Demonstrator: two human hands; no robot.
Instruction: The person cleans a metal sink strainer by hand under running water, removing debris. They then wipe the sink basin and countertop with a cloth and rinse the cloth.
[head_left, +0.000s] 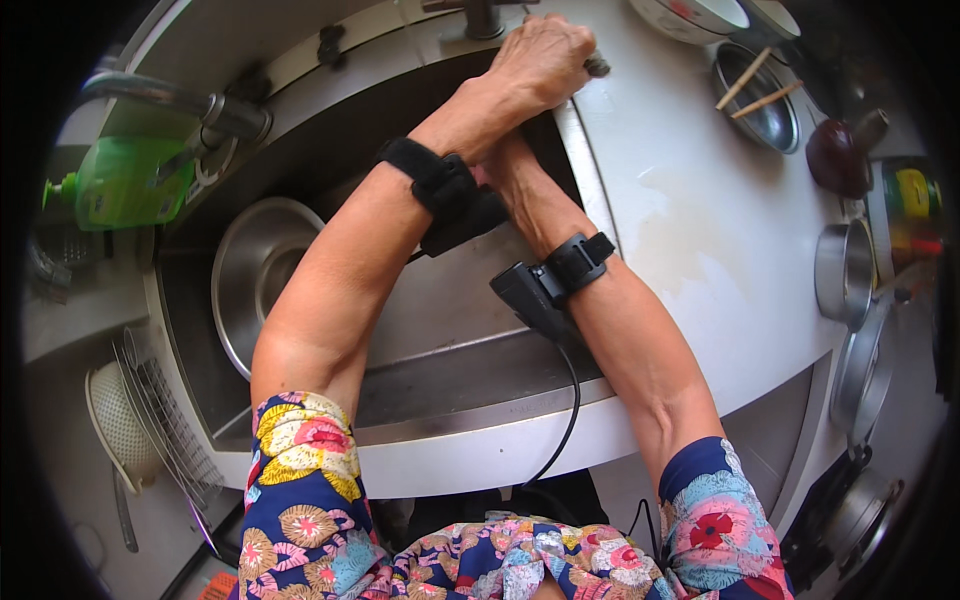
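My left hand (544, 60) is at the far right corner of the stainless steel sink (465, 292), its fingers curled around a small grey-green scrubber or rag (598, 66). Only an edge of that piece sticks out past the knuckles, by the white countertop (675, 217). Beneath the left forearm, my right hand (504, 154) reaches into the sink. Most of it is hidden, so what it holds cannot be made out. The forearms cross, and each wrist wears a black strapped device. A round metal basin (232, 277) leans in the sink's left part.
A faucet (232, 116) and a green plastic bottle (135, 184) stand left. Another tap (484, 19) rises behind the sink. Rightward are a metal bowl (772, 124) with chopsticks, a floral bowl (690, 19) and a metal pot (844, 274). A cable hangs from the right wrist device.
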